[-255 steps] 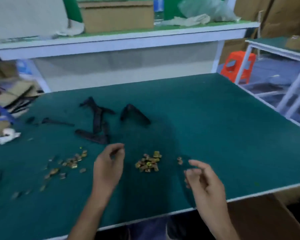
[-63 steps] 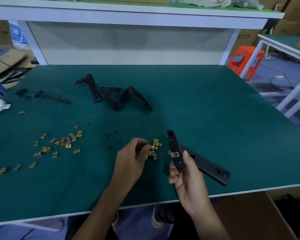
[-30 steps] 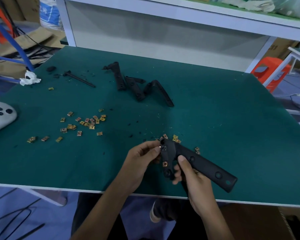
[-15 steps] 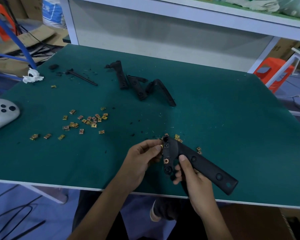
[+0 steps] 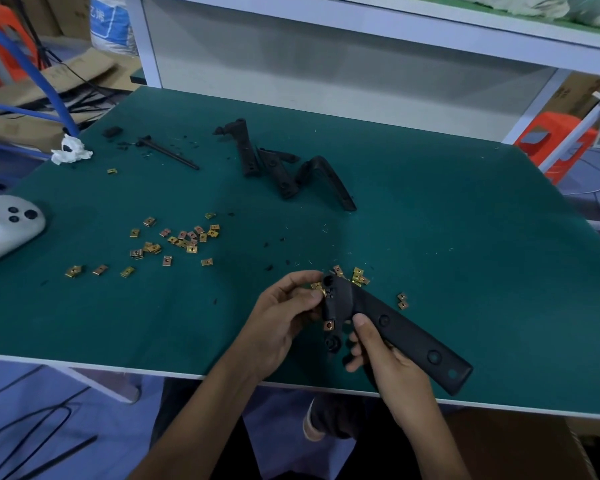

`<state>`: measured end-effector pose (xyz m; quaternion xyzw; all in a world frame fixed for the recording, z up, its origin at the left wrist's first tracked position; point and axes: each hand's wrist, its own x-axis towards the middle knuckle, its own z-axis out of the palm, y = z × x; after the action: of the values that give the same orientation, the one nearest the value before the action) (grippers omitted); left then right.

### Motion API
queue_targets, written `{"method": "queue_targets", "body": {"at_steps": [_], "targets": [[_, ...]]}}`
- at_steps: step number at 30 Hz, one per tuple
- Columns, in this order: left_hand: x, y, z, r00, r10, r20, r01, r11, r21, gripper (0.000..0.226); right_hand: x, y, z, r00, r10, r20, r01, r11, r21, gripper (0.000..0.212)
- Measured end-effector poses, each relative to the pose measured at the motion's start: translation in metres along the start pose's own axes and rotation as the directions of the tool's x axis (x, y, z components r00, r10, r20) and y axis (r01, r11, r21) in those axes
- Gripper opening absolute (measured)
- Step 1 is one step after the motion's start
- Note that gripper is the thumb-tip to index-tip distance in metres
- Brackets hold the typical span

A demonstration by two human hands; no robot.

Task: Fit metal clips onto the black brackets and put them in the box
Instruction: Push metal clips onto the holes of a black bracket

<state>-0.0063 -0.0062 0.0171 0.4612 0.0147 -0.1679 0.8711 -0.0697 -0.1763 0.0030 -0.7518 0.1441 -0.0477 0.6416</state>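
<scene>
Right hand (image 5: 385, 358) has the black angled plastic bracket (image 5: 395, 327), grip wrapped round it just below the bend, thumb lying on top and fingers curled underneath. The bracket is up off the green felt worktop (image 5: 465, 237), over its near edge. The long arm runs away to the right and the short arm points up towards the left hand (image 5: 278, 317).

The left hand's grip is a tight pinch, thumb and forefinger closed on a small gold metal clip (image 5: 323, 292), which is pressed against the edge of the short arm near its tip. A second gold clip (image 5: 329, 325) sits on that same edge lower down, just above the right thumb.

Just behind the bracket lies a little heap of loose gold clips (image 5: 359, 276), with a pair of stray clips (image 5: 401, 301) off to the right. Further left, a wide scatter of gold clips (image 5: 184, 239) is spread across the felt.

Towards the back of the worktop there's a cluster of black brackets (image 5: 281, 171), touching one another. Left of them lies a thin black rod (image 5: 168, 154), and near the far left corner sits a crumpled white tissue (image 5: 70, 152). A white handheld controller (image 5: 4, 226) rests at the left edge. Beyond the worktop on the right stands an orange plastic stool (image 5: 551, 140).
</scene>
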Motion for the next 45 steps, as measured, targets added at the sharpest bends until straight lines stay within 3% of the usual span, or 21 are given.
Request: {"method": "queue_targets", "body": {"at_steps": [6,9,11,14,16,19,23,25,28,41,45], "targets": [[-0.002,0.002,0.001,0.999,-0.005,0.053,0.003,0.999,0.037,0.030,-0.002,-0.005,-0.002,0.998,0.034,0.043,-0.034,0.999,-0.011,0.032],[-0.003,-0.003,0.004,0.999,0.047,0.009,-0.048,0.995,0.090,0.024,-0.003,-0.006,0.001,0.998,0.061,0.033,-0.061,0.998,-0.010,0.035],[-0.004,-0.008,0.007,0.991,0.124,-0.053,-0.110,0.970,0.215,0.023,-0.005,-0.006,0.004,0.998,0.059,0.020,-0.059,0.998,-0.017,0.040],[-0.005,-0.016,0.012,0.958,0.247,-0.146,-0.161,0.886,0.435,0.023,-0.008,-0.006,0.005,1.000,0.013,-0.011,-0.013,1.000,0.001,0.048],[-0.006,-0.020,0.016,0.949,0.277,-0.153,-0.183,0.873,0.452,0.025,-0.009,-0.006,0.007,0.999,-0.017,-0.036,0.017,1.000,0.000,0.050],[-0.007,-0.020,0.017,0.943,0.293,-0.157,-0.193,0.868,0.458,0.029,-0.009,-0.006,0.007,0.993,-0.096,-0.064,0.096,0.995,0.008,0.036],[-0.007,-0.016,0.017,0.971,0.226,-0.079,-0.165,0.870,0.465,0.026,-0.004,-0.012,0.001,0.994,0.041,-0.101,-0.027,0.991,0.133,0.045],[-0.009,-0.013,0.018,0.990,0.138,0.035,-0.138,0.872,0.470,0.017,0.002,-0.014,-0.003,0.989,0.048,-0.137,-0.006,0.957,0.289,0.038],[-0.010,-0.010,0.018,0.991,0.069,0.117,-0.122,0.828,0.548,0.022,0.004,-0.015,-0.002,0.994,0.036,-0.105,0.001,0.944,0.331,0.036],[-0.010,-0.009,0.020,0.993,-0.028,0.116,-0.031,0.876,0.482,0.014,0.004,-0.019,-0.003,0.998,0.049,-0.050,-0.021,0.890,0.456,0.034],[-0.011,-0.001,0.010,0.999,0.031,-0.015,-0.021,0.901,0.434,0.015,0.010,-0.019,-0.019,0.992,0.125,-0.006,-0.090,0.749,0.656,0.048]]}}
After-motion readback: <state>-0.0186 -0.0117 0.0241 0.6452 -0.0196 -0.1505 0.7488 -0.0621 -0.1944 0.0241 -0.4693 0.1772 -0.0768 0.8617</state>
